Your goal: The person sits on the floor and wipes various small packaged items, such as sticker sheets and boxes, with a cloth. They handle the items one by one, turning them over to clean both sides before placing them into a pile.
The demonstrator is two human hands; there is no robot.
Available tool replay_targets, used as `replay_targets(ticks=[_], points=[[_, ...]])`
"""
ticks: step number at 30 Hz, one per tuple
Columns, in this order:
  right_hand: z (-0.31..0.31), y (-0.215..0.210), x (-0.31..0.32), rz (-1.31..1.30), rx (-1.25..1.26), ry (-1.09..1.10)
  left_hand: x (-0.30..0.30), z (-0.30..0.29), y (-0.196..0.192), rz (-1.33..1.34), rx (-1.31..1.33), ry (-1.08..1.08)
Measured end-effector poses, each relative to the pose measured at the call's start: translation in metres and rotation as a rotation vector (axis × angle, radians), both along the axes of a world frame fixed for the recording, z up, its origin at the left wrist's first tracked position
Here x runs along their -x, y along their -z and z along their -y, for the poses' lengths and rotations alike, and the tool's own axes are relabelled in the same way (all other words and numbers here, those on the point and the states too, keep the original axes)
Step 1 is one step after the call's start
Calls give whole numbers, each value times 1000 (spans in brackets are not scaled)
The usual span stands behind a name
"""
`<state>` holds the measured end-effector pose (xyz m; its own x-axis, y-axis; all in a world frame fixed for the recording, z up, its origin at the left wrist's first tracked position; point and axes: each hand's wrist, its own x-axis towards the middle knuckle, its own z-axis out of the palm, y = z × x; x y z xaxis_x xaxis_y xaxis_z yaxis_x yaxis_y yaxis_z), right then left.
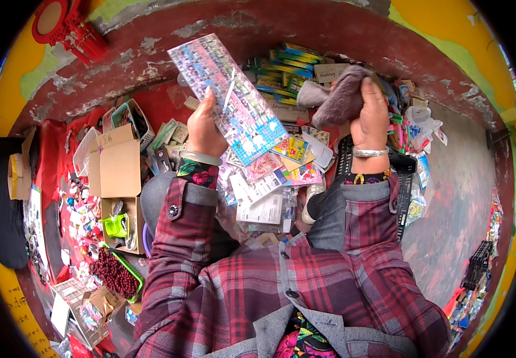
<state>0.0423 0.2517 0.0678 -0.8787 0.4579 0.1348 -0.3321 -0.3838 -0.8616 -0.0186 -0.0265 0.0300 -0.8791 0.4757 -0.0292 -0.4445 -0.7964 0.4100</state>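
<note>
Lower left of the left fingers [208,101], a green tray [140,279] holds apparent dark red beads [114,274]; above it, a carton [117,170] holds a green item [114,226]. Those fingers grip the sheet [238,109] at its left edge; light, flat support should prevent creasing. Rightward, the right fingers [370,92] clasp grey plush [341,104], best kept clear.

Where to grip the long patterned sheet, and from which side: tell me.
Probably midway along its free long edge, coming from the right: the patterned sheet looks flat and thin, and the left hand holds its opposite edge.
</note>
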Motion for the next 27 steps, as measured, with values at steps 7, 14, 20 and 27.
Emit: replay_targets(ticks=[7, 14, 20, 27], points=[[84, -36, -31, -184, -383, -211, -15, -19, -2, 56, -2, 134], [135, 45, -35, -145, -1448, -157, -13, -20, 21, 10, 5, 100], [114, 44, -10, -139, -1478, -56, -42, -37, 0, 59, -74, 256], [68, 47, 18, -44, -1340, 129, -55, -52, 6, 29, -122, 466]])
